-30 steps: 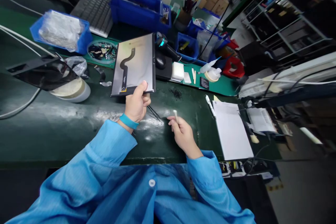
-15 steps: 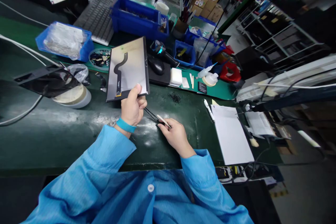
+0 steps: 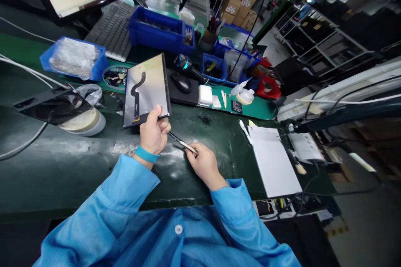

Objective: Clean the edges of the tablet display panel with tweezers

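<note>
My left hand (image 3: 152,132) is closed on the lower edge of a tablet-sized display panel (image 3: 154,79), thumb on its pale back. A dark S-shaped flex cable (image 3: 137,99) runs down that back, with an orange-yellow patch at its lower end. From beneath my left hand a thin black strip (image 3: 174,136) slants down to the right. My right hand (image 3: 204,162) pinches a slim pale stick (image 3: 189,147) whose tip lies along the strip's end. Whether the right fingers also grip the strip is hidden. A blue band circles my left wrist.
Black scraps (image 3: 205,119) lie on the green bench beyond my hands. A paper pad (image 3: 274,162) and a white pen (image 3: 246,132) are at right. Left stands a round tub (image 3: 90,123) under black film. A mouse (image 3: 181,83), scanner (image 3: 189,66) and blue bins (image 3: 156,29) line the back.
The pale stick has swung down against the black strip, its tip now nearer my left hand. A green bar has appeared on the monitor. The view has shifted slightly.
</note>
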Demonstrator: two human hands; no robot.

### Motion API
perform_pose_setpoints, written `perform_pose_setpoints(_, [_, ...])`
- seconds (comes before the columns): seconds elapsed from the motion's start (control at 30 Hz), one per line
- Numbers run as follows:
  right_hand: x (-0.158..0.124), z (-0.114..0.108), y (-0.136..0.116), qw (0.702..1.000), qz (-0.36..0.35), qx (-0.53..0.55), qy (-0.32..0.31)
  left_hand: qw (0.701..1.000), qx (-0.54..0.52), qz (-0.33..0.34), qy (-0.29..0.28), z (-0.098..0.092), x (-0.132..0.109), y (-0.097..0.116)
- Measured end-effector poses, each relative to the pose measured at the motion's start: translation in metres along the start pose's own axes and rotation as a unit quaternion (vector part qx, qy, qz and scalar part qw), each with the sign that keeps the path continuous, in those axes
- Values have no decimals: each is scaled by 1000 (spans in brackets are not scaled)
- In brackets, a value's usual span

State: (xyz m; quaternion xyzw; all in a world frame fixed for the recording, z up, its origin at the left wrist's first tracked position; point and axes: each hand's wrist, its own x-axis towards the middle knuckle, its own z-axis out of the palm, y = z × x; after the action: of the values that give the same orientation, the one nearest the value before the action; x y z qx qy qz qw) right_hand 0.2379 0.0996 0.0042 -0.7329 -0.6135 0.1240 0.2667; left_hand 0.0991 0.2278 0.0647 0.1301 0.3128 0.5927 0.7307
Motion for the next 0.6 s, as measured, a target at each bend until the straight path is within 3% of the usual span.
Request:
perform_pose_setpoints(0.13, [6,-9,11,999,17,50,11,1000,-4,10,7,0,1,2])
perform_pose_setpoints(0.3, [18,-34,27,974,128,172,70,1000,0,23,7,-1,2,2])
perform_pose_setpoints(0.37, [16,-38,25,935,184,302,8,999,5,32,8,0,1,3])
perform_pose_setpoints(0.47, [12,-34,18,816,257,485,-184,999,18,50,12,0,0,3])
perform_pose_setpoints(0.5, [13,-32,17,785,266,515,-219,998,22,54,12,0,0,3])
perform_pose_setpoints(0.53, [15,-29,16,773,266,534,-217,998,26,58,11,0,0,3])
perform_pose_setpoints(0.6, [25,-26,21,790,245,551,-112,997,32,63,8,0,-1,3])
